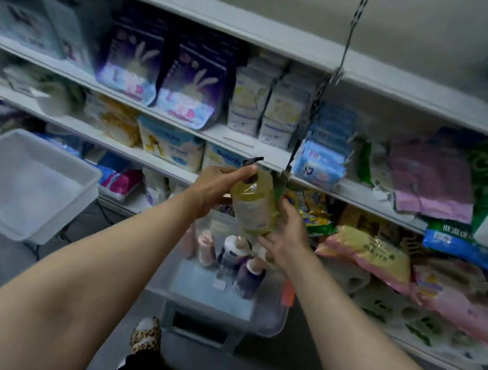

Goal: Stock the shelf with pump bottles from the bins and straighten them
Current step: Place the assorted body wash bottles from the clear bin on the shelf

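A yellow pump bottle (pixel 254 204) with a black pump head is held up in front of the shelves, above a clear bin (pixel 265 322). My left hand (pixel 215 185) grips its neck and shoulder just under the pump. My right hand (pixel 284 236) holds its lower side and base. Several more bottles (pixel 233 256) stand in the bin below, some pink, some dark with white tops. The white shelf (pixel 242 144) behind carries packs of goods.
An empty white bin (pixel 22 181) sits at the left on the floor. The clear bin rests on a grey stool or crate (pixel 200 328). Pink and blue packs (pixel 384 258) crowd the lower right shelves. My foot in a leopard-print slipper (pixel 146 334) stands near the stool.
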{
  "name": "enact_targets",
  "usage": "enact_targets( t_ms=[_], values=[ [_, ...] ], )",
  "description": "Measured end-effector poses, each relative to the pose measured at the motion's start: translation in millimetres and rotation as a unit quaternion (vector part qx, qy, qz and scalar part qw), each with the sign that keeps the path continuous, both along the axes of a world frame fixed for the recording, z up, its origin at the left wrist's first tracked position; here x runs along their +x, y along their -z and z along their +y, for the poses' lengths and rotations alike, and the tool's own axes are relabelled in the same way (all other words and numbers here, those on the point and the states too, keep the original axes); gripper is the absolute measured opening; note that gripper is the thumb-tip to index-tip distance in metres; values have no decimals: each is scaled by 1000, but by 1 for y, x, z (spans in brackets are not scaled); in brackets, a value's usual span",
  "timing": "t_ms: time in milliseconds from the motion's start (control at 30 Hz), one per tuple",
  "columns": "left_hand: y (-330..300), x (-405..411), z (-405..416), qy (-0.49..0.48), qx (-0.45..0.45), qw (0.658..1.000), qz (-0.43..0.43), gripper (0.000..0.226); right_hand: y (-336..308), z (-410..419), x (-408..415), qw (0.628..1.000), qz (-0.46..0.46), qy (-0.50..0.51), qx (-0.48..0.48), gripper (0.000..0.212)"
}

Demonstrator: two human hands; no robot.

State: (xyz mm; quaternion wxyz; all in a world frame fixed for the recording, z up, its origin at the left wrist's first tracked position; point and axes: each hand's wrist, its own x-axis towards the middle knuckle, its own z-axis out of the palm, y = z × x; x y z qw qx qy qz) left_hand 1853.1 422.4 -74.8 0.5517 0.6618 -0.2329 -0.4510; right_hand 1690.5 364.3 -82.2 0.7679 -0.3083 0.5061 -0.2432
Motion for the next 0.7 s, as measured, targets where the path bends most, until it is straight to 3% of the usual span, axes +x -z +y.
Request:
enact_targets(
  t_ms=[133, 233, 467, 600, 700],
  values=[
    [-44, 8, 3, -54, -47, 997, -9, 56, -38, 0, 17, 998, -52, -12, -18, 33],
    [-78, 18, 1, -84, -70, 994, -22, 49, -66, -2, 34, 995, -96, -26, -19, 38],
    [-140, 38, 9, -24, -153, 987, -37, 53, -130, -9, 72, 976, -188, -63, -95, 52],
    [-156, 56, 2, 4, -270, 963, 23, 46, -158, -13, 98, 967, -193, -84, -141, 54],
    [-171, 77, -8, -26, -276, 961, 5, 58, -179, -16, 117, 963, -176, -89, -185, 52]
  ],
)
